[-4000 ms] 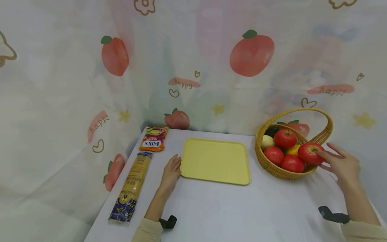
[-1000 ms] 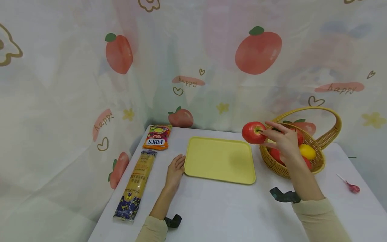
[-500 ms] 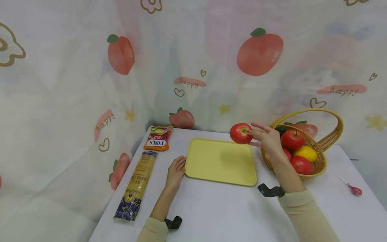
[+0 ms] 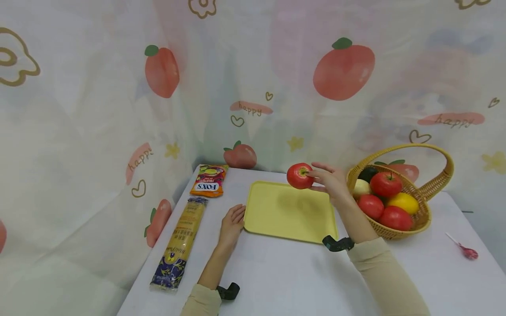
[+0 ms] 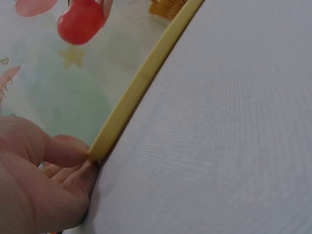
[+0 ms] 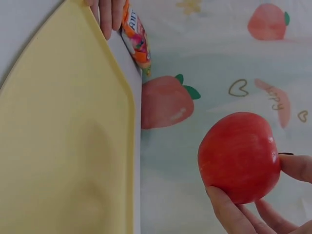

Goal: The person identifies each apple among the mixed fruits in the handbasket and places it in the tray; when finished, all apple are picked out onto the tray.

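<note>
A red apple [image 4: 300,176] is pinched by its stem side between the thumb and fingers of my right hand [image 4: 334,184], held in the air above the back of the yellow tray [image 4: 288,210]. The right wrist view shows the apple [image 6: 239,157] apart from the tray [image 6: 63,122], whose surface carries a shadow. At the tray's left side is my left hand [image 4: 231,224]. In the left wrist view, the thumb and fingers of this hand [image 5: 44,180] hold the tray's near corner, the thumb on the rim [image 5: 129,100].
A wicker basket [image 4: 428,219] on the right holds several red fruits, a yellow one [image 4: 403,202], a pale one and a dark green one. A lollipop [image 4: 468,253] lies farther right. Left of the tray are a candy bag [image 4: 209,181] and a long pasta packet [image 4: 179,243].
My right hand has lifted the apple from the basket and carried it left over the tray. The basket's other fruits and the lollipop have come into clearer view. My left hand stays at the tray.
</note>
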### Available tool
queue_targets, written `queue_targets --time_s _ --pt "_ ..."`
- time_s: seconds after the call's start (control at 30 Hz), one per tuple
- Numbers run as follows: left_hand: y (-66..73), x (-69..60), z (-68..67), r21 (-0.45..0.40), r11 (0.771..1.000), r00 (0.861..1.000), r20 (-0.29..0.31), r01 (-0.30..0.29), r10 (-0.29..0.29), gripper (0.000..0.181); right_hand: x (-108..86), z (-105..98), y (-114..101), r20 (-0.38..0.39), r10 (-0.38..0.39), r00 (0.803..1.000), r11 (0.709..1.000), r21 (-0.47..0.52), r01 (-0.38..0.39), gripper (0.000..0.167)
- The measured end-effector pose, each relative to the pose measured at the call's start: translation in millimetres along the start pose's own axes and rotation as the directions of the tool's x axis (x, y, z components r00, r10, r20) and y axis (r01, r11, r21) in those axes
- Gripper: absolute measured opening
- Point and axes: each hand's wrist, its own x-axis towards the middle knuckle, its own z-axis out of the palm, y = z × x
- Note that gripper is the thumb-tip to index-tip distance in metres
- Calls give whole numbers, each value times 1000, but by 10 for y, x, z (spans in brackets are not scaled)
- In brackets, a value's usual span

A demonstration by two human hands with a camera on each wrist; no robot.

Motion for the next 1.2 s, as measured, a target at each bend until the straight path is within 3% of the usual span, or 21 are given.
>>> queue_targets --time_s 0.77,1.2 --pt "-26 8 -16 33 999 1000 -6 5 -4 57 399 629 426 -4 82 997 996 -22 -82 52" --pt "-3 1 -4 54 999 1000 -2 -2 2 56 587 897 630 -58 127 990 990 -56 -130 49"
